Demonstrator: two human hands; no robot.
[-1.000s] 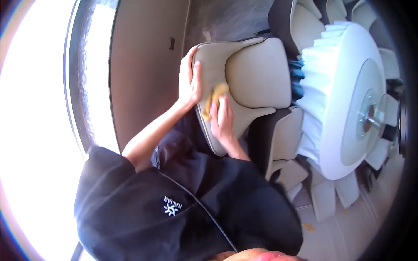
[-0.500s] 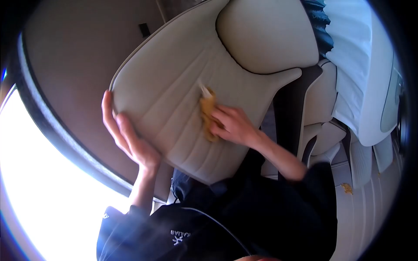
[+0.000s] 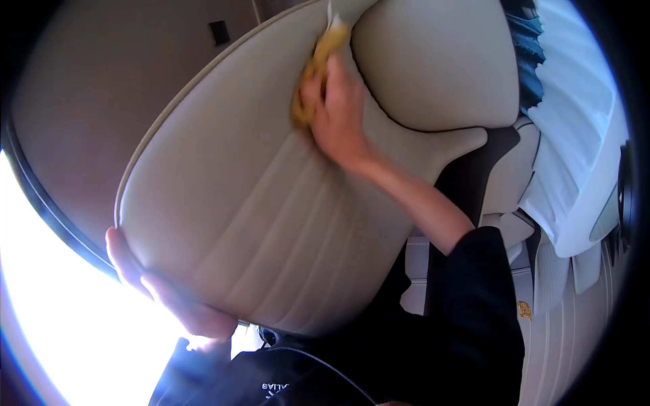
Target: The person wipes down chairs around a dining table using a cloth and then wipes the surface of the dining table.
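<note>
While left hand (image 3: 172, 301) clamps beige backrest (image 3: 217, 155) at its edge | right hand (image 3: 338, 115): fingers clamped on yellow cloth (image 3: 326, 51), against the backrest | seat cushion (image 3: 437, 61): beside the cloth

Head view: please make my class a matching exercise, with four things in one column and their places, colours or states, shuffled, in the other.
1. Left hand
2. Right hand
3. Cloth
4. Right sleeve

A. Black
B. At the edge of the backrest
C. Mostly yellow
D. Holding the cloth

Pairs: 1-B, 2-D, 3-C, 4-A
</note>
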